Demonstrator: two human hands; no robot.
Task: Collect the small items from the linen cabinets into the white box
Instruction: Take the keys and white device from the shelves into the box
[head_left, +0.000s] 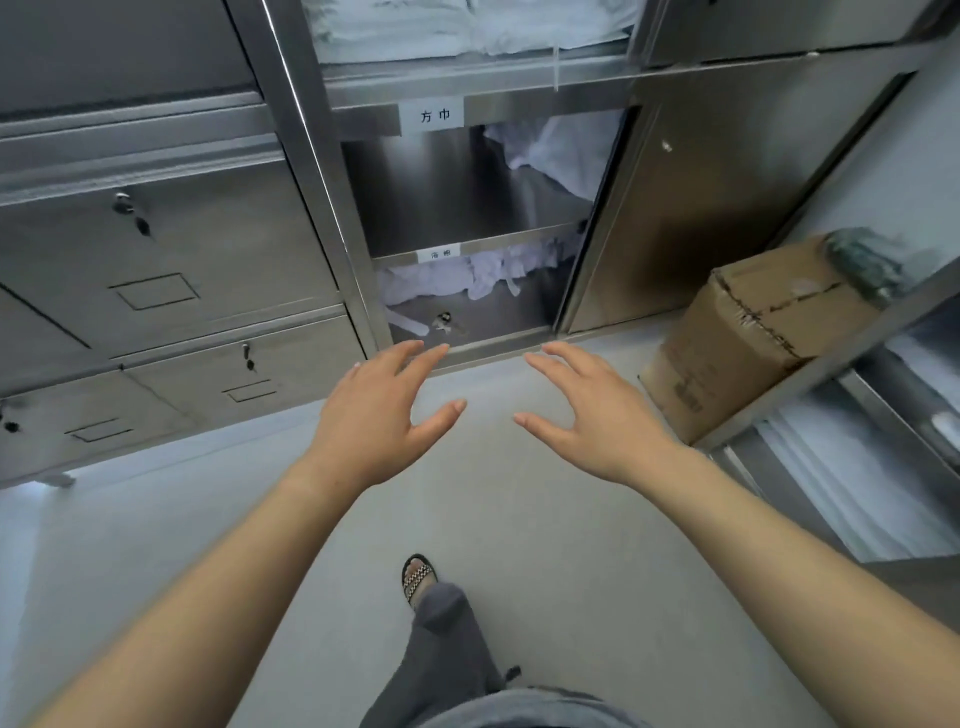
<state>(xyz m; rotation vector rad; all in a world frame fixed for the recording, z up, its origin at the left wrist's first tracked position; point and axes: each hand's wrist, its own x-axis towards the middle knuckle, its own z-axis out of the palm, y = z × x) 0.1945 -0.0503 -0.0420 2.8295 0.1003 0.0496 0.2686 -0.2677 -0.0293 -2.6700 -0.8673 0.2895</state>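
Note:
An open steel linen cabinet (358, 291) stands ahead with labelled shelves. On its bottom shelf a small dark-and-white item (444, 320) lies in front of rumpled white linen (488, 275). More white cloth (556, 150) fills the back right of the middle shelf. My left hand (382, 410) and my right hand (592, 410) hover side by side over the floor just short of the bottom shelf, fingers spread and holding nothing. No white box is in view.
Locked steel drawers (171, 280) fill the left. The cabinet's open door (691, 208) stands to the right. A cardboard box (753, 332) sits on the floor beside a steel rack (852, 353) with folded linen. My sandalled foot (418, 577) is on the grey floor.

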